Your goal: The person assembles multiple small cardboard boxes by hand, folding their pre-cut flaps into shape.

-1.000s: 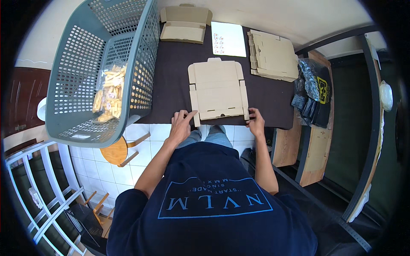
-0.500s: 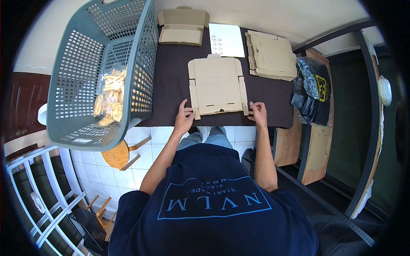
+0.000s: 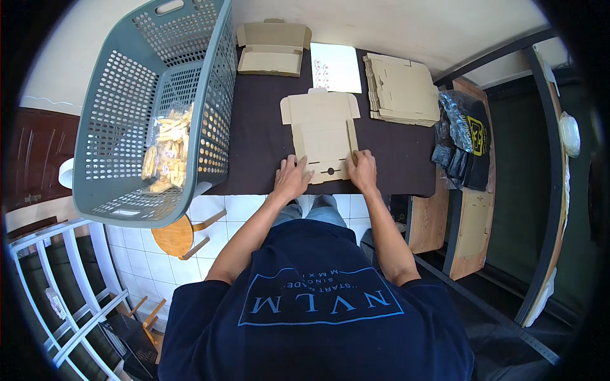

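A partly folded brown cardboard box (image 3: 325, 141) lies in front of me on the dark-covered table, its side walls raised and its far lid panel spread flat. My left hand (image 3: 293, 177) is closed on its near left corner, fingers bent against the side wall and flap. At the near right corner, my right hand (image 3: 361, 171) pinches the other side the same way. The near panel, with a small round hole, shows between my hands. Both thumbs are partly hidden by the hands.
A tall grey-green basket (image 3: 216, 95) with bagged yellow snack sticks (image 3: 170, 149) stands at left. Beyond lie an opened box (image 3: 270, 61) and a white sticker sheet (image 3: 340, 68). Flat boxes (image 3: 403, 89) are stacked at right, near black plastic packaging (image 3: 473, 136).
My hands have moved inward from the box's outer near corners and now grip it. The side walls have folded up, so the box's near part looks narrower.
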The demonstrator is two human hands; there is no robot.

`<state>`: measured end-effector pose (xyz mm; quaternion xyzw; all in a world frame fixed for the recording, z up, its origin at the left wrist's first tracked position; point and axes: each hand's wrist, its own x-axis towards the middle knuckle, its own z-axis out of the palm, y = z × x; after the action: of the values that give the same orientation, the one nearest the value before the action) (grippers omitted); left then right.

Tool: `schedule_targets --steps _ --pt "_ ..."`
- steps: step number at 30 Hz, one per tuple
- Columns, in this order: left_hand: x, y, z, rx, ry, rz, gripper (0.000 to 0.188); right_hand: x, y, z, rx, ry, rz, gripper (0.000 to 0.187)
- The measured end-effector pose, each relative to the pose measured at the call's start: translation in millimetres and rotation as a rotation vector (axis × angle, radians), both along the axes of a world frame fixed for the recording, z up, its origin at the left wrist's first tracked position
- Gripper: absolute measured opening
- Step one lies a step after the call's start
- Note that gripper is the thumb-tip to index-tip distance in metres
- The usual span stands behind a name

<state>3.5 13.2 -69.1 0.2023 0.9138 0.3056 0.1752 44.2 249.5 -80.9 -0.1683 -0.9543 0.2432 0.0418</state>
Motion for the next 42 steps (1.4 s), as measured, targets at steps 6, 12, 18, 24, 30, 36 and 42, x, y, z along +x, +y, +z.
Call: schedule_targets --steps 6,12,18,24,30,36,42 --pt "-5.4 -6.6 -6.0 -0.051 0.169 -0.005 0.046 1.3 4.8 15.3 -0.027 -0.111 0.082 0.037" --pt "-18.5 0.5 0.8 -0.065 0.134 -0.012 0.039 -15.1 17.9 19.3 -0.037 -0.186 0.021 0.039" --pt "-49.0 13.7 9.0 0.150 0.139 0.275 0.043 -35.3 32.2 18.1 -0.057 -0.083 -0.189 0.038" --pt "-72.8 12.5 -11.4 0.199 -0.203 0.499 0.053 -50.9 46.2 10.6 -0.175 -0.075 -0.157 0.041" --pt "-95.3 8.0 -12.5 0.206 -0.163 0.411 0.043 -79.1 82.4 -14.8 -0.258 -0.069 0.039 0.052" --pt "-88.1 6.5 -16.9 0.019 0.128 0.290 0.022 -93.9 102.6 -4.1 -0.366 -0.111 0.155 0.050" --pt "-66.3 14.1 -15.7 0.022 0.299 0.377 0.023 -94.3 103.5 -8.0 -0.248 -0.150 0.391 0.038"
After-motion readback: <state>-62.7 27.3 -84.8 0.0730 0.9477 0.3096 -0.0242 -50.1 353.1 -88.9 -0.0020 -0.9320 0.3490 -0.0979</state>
